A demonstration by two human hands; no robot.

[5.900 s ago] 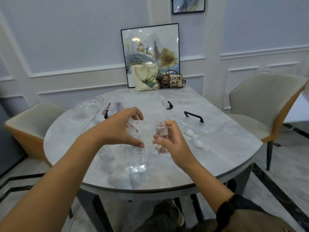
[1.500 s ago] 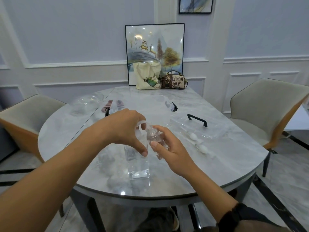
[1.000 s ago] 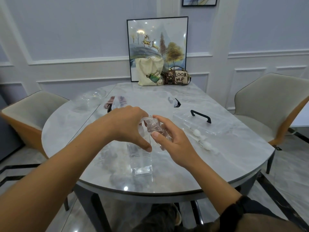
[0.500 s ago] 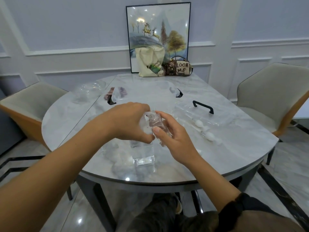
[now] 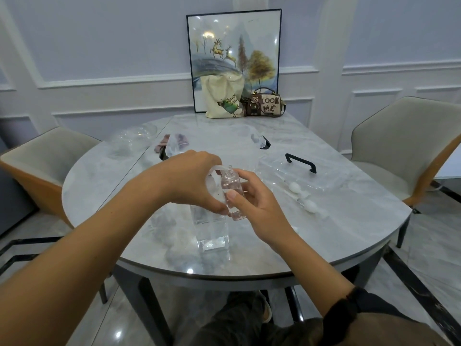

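Observation:
My right hand (image 5: 252,203) grips a small clear bottle (image 5: 230,188) with an open threaded neck, held upright above the marble table (image 5: 324,233). My left hand (image 5: 192,181) is right beside it on the left, fingers curled round a clear plastic piece (image 5: 212,173) held against the bottle's neck. A tall clear rectangular container (image 5: 212,231) stands on the table directly under both hands, its top hidden by them.
A clear box with a black handle (image 5: 301,163) and white round pieces (image 5: 294,188) lies to the right. Clear containers (image 5: 134,136) and pinkish items (image 5: 172,143) sit far left. A tote bag (image 5: 222,98), a handbag (image 5: 267,106) and a framed picture (image 5: 234,46) stand at the back. Chairs flank the table.
The bottle has gone from tilted to upright in my right hand, its open neck now showing. My left hand stays beside it. The view has tipped downward a little.

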